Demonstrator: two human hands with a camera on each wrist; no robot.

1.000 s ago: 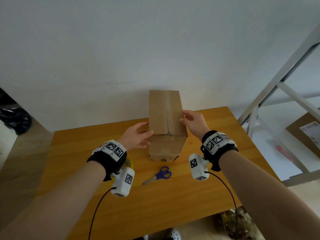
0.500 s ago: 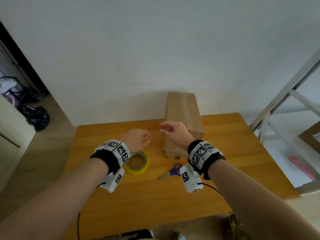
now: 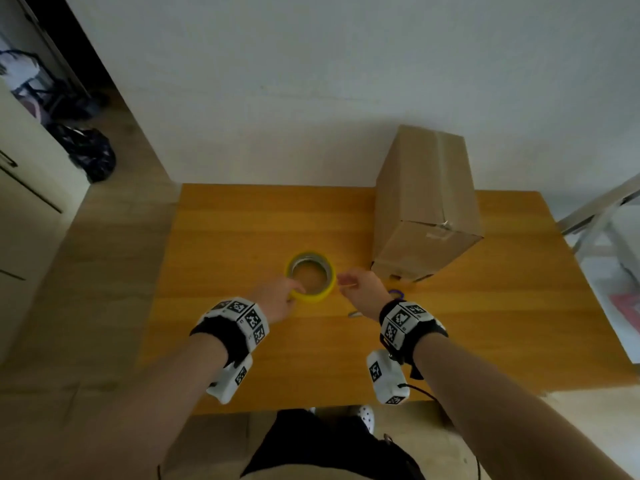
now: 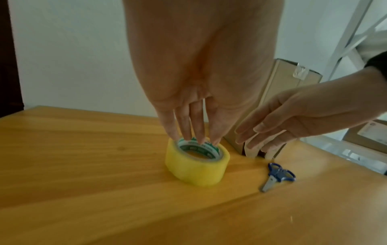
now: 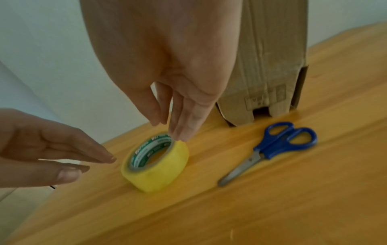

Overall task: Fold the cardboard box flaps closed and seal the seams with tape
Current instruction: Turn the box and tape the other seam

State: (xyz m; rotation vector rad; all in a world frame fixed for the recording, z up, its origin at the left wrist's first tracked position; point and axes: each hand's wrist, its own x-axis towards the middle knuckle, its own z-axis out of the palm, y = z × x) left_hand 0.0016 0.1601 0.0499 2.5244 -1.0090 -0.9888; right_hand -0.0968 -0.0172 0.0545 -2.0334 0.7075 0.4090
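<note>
The brown cardboard box (image 3: 426,202) lies on its side at the back right of the wooden table (image 3: 242,230), flaps folded shut, with a torn scrap of old tape on its upper edge. A yellow tape roll (image 3: 310,277) lies flat in front of it to the left. My left hand (image 3: 277,301) reaches the roll's near left rim with straight fingers (image 4: 188,129). My right hand (image 3: 358,287) comes in from the right, its fingertips (image 5: 180,131) at the roll's right edge. Neither hand grips the roll; touching or just clear, I cannot tell.
Blue-handled scissors (image 5: 272,149) lie on the table right of the roll, in front of the box, mostly hidden under my right wrist in the head view. A white wall backs the table. A metal rack (image 3: 595,209) stands to the right, and dark bags (image 3: 93,157) sit on the floor at left.
Both hands have left the box and dropped down and left to the tape roll. The head view has swung left, so the box now sits at the right.
</note>
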